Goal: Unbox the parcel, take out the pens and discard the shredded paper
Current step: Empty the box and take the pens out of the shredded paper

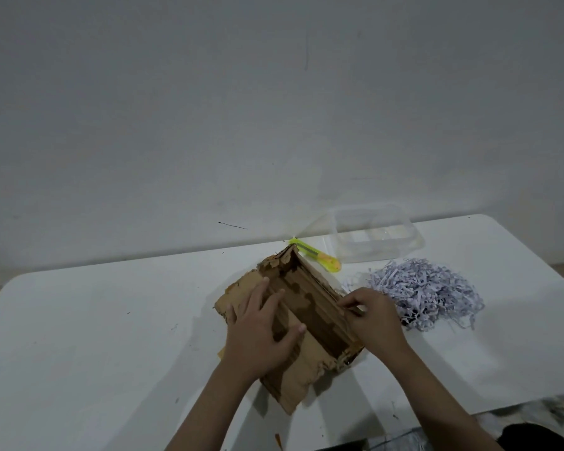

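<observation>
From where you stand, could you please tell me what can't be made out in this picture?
- Pens: none visible in the head view; whether any lie under the left hand in the cardboard box cannot be told.
- Clear plastic container: its contents are too faint and see-through to tell.
- Box's near right wall: the right hand covers it.
- Yellow utility knife: the box corner hides its tip.

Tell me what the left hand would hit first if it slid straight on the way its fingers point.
The left hand points up-right across the torn brown cardboard box. It would probably meet the box's far inner corner first; beyond lies the yellow-green utility knife, though depth is unclear.
</observation>
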{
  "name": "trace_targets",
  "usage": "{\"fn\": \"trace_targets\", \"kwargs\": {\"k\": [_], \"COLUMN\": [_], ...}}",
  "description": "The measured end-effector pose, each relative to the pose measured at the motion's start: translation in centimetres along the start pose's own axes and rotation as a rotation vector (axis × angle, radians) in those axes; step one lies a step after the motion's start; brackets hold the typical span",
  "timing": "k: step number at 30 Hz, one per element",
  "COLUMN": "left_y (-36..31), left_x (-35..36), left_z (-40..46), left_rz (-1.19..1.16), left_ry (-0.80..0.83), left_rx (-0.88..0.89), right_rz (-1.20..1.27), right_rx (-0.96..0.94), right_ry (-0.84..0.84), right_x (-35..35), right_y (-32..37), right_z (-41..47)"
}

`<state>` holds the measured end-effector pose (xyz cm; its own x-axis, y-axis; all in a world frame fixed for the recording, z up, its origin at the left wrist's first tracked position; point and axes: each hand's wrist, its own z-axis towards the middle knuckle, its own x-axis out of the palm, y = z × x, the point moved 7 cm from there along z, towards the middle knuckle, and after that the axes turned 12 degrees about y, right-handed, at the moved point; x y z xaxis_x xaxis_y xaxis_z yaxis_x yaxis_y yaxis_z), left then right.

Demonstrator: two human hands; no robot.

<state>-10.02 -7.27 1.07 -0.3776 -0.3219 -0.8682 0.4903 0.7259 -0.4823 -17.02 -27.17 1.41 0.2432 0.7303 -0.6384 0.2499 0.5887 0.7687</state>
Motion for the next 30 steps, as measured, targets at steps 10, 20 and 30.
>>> {"fn": "trace_targets", "kwargs": {"k": [10,20,30], "left_y": [0.7,-0.9,1.6], "left_x": [-2.7,0.5,0.4], "left_z": [0.5,-3.4,-1.6], "left_rz": [-0.015,0.083,0.055], "left_ry": [-0.084,0.019,-0.009], "left_rx": [-0.123,-0.19,-0.358], "right_rz": [0.295,-0.09,-0.233], "right_rx": [0.146,-0.049,-0.096], "right_ry": [0.122,-0.189,0.087], "right_x": [2.8,0.0,1.0], "right_y": [-0.4,3.0,1.8], "right_z": [-0.7,3.6,3.8]}}
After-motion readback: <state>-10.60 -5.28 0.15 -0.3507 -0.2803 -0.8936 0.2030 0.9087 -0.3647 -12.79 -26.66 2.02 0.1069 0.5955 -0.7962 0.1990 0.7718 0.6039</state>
